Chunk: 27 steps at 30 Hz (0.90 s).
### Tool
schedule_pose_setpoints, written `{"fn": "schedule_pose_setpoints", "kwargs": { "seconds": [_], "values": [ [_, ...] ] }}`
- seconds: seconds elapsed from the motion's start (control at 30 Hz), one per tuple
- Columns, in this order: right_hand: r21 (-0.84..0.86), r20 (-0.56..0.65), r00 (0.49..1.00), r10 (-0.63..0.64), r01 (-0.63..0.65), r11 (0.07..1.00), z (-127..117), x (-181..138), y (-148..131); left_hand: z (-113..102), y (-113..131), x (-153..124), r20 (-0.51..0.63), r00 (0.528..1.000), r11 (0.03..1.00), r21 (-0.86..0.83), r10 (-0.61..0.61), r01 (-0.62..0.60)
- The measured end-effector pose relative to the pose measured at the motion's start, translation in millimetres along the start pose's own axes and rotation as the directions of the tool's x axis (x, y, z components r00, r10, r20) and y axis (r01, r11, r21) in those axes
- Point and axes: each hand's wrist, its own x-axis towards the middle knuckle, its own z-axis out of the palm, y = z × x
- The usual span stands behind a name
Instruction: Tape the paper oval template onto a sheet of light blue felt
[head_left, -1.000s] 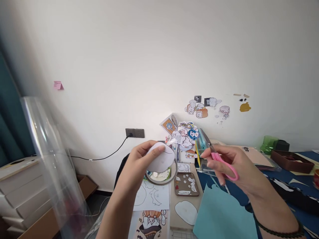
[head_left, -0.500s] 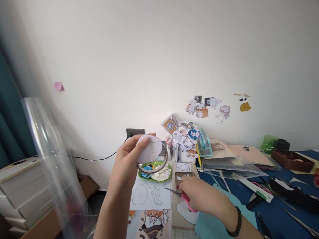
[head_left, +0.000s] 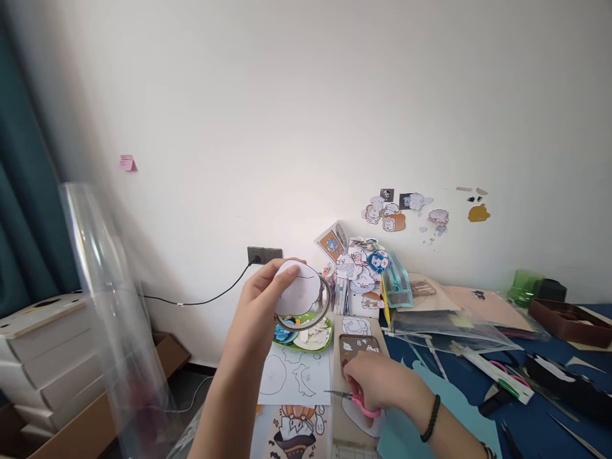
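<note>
My left hand (head_left: 261, 312) is raised above the desk's left end, fingers pinched on a white oval paper cutout (head_left: 299, 290) and a thin ring of tape (head_left: 313, 319) behind it. My right hand (head_left: 382, 382) rests low on the desk, its fingers curled over pink-handled scissors (head_left: 356, 400) whose blades point left onto a white sheet of outlined shapes (head_left: 294, 376). A brown card with small cutouts (head_left: 358, 347) lies just beyond the right hand.
A green tray of paper scraps (head_left: 306, 336) sits under the raised cutout. A teal paper sheet (head_left: 421, 414) lies by my right forearm. A clear plastic roll (head_left: 109, 306) stands at left. Stickers, a teal case (head_left: 396, 287), plastic sleeves and tools crowd the blue mat (head_left: 549, 421).
My right hand came down from mid-air with the pink scissors and now lies on the desk. The left hand kept the white cutout raised, shifting only slightly.
</note>
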Motion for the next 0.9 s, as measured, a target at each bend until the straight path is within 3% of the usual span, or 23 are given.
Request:
{"fn": "schedule_pose_setpoints", "kwargs": {
  "seconds": [0.4, 0.7, 0.8, 0.9],
  "values": [
    [0.247, 0.094, 0.994, 0.057, -0.079, 0.966, 10, 4, 9, 12, 0, -6, 0.009, 1.0, 1.0, -0.007, -0.012, 0.012],
    [0.314, 0.125, 0.992, -0.021, -0.02, 0.949, 10, 10, 11, 14, -3, -5, 0.039, 0.999, 0.999, -0.035, -0.022, 0.024],
    [0.297, 0.079, 0.994, -0.069, 0.043, 0.954, 10, 13, 13, 14, -2, -6, 0.048, 0.999, 0.999, -0.024, -0.02, 0.021],
    [0.334, -0.078, 0.994, -0.079, 0.101, 0.937, 0, -1, 9, 14, -2, -6, 0.05, 0.999, 1.0, -0.006, -0.017, 0.017]
  ]
}}
